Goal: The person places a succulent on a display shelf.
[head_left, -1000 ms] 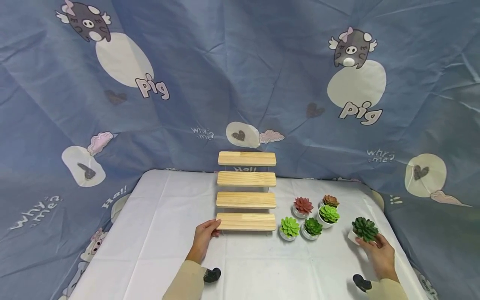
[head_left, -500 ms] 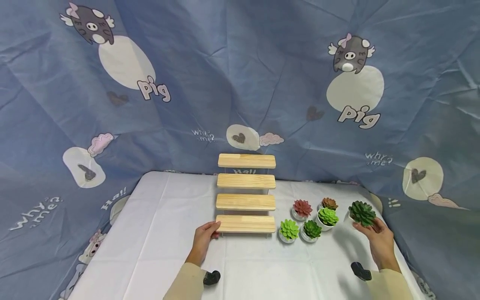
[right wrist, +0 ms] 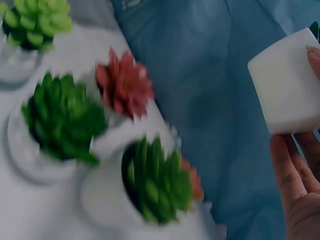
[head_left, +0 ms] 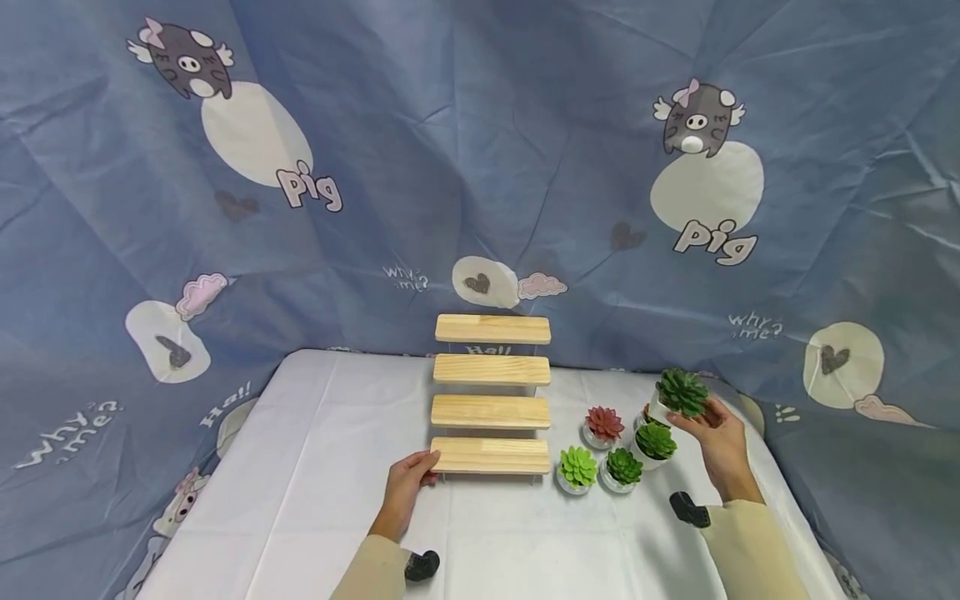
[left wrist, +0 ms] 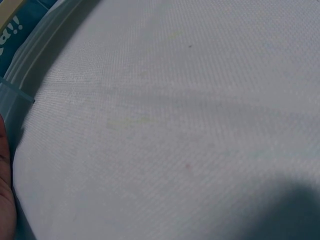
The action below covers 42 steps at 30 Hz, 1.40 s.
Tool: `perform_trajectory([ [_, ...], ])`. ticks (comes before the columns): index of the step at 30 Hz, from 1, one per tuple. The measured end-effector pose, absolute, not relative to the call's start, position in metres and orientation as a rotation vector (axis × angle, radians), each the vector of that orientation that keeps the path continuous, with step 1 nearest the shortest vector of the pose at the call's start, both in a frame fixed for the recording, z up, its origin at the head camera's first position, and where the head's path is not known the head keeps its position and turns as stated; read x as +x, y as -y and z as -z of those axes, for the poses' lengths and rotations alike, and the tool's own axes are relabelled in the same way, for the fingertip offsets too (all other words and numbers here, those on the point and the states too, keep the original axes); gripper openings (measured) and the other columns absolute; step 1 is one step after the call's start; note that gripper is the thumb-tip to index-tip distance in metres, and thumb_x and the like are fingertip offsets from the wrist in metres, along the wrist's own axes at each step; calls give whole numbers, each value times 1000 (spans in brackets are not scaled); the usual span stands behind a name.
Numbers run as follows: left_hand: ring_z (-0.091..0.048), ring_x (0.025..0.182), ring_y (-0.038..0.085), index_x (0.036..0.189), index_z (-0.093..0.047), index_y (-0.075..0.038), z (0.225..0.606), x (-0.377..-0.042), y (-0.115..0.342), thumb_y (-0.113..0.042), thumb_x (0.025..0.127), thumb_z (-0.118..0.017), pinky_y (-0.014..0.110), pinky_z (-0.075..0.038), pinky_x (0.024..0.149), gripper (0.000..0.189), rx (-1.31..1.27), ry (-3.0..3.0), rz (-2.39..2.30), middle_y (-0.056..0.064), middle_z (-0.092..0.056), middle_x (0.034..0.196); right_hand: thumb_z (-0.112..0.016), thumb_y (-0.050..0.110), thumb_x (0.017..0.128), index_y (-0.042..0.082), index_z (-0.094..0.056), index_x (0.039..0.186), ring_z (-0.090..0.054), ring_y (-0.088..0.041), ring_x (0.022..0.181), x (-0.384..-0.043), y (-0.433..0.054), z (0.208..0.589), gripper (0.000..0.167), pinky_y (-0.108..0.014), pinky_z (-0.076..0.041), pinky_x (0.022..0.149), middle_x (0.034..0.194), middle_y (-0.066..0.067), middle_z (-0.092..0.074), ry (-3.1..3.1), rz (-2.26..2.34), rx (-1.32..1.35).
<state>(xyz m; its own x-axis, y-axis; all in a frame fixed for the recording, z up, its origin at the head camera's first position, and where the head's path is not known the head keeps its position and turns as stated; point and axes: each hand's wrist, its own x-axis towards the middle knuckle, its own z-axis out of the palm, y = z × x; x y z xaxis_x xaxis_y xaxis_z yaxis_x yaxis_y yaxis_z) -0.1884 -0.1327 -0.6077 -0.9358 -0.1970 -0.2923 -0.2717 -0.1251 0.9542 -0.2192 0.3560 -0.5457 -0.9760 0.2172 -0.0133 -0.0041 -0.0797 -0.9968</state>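
My right hand point(head_left: 723, 446) holds a dark green potted succulent point(head_left: 682, 392) in the air at the right, above the back of a group of other pots. In the right wrist view its rounded white pot point(right wrist: 287, 85) sits between thumb and fingers. At the centre stands a stepped display rack point(head_left: 491, 411) with pale wooden boards on clear supports. My left hand point(head_left: 405, 490) grips the left end of its lowest board, thumb on top. The left wrist view catches just a strip of that hand point(left wrist: 6, 190) at its left edge.
Right of the rack stand a light green succulent point(head_left: 577, 467), a dark green one point(head_left: 623, 467), a red one point(head_left: 603, 423) and a green one in a white pot point(head_left: 655, 440). An orange-brown one point(right wrist: 193, 181) is mostly hidden. Blue printed cloth point(head_left: 375, 183) hangs behind the white-covered table point(head_left: 330, 467).
My right hand has lifted the dark green succulent and carried it leftward and back, over the orange-brown plant. The left hand has stayed on the rack. The head view has tilted up slightly.
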Motion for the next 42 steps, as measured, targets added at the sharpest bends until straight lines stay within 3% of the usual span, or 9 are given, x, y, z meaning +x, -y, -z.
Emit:
perform_trajectory([
  [4,-57,66,10,107,-64,13,606,-189,132,-20,89,-71,20,-50,59,38,-566,-2043,-2243,0,-64,77,-72,12,88,6,0,154,-9,-36,145,-209,-305,482,98,-47,-21,115,158,-21,-5,2251,-2118,-309],
  [6,-57,66,10,107,-63,13,606,-188,132,-19,89,-71,20,-50,59,38,-569,-2044,-2244,0,-64,77,-70,11,89,4,0,154,-9,-37,145,-210,-289,465,96,-48,-20,115,158,-22,-4,2295,-2096,-300],
  [15,-58,64,9,107,-63,14,608,-190,134,-18,89,-70,20,-50,59,37,-532,-2034,-2258,0,-64,76,-73,18,88,5,-5,154,-18,-35,142,-238,-257,449,96,-48,-26,113,157,-20,-11,2443,-2051,-220],
  [23,-58,64,9,104,-64,13,609,-191,134,-16,88,-71,20,-50,58,33,-540,-2031,-2273,0,-64,75,-74,12,86,3,-12,153,-28,-35,137,-263,-227,441,92,-46,-30,112,155,-19,-21,2444,-2030,-180],
  [39,-59,66,8,106,-64,13,616,-190,134,-17,88,-72,20,-51,60,37,-545,-1984,-2297,0,-66,76,-74,8,85,4,-19,153,-30,-32,138,-297,-160,424,87,-41,-33,111,154,-16,-24,2390,-2103,-53],
  [42,-59,65,8,106,-64,14,615,-191,137,-16,88,-72,20,-51,60,36,-548,-1991,-2295,0,-66,76,-74,7,84,4,-28,150,-36,-30,135,-303,-146,422,81,-40,-36,109,151,-15,-32,2363,-2121,0],
])
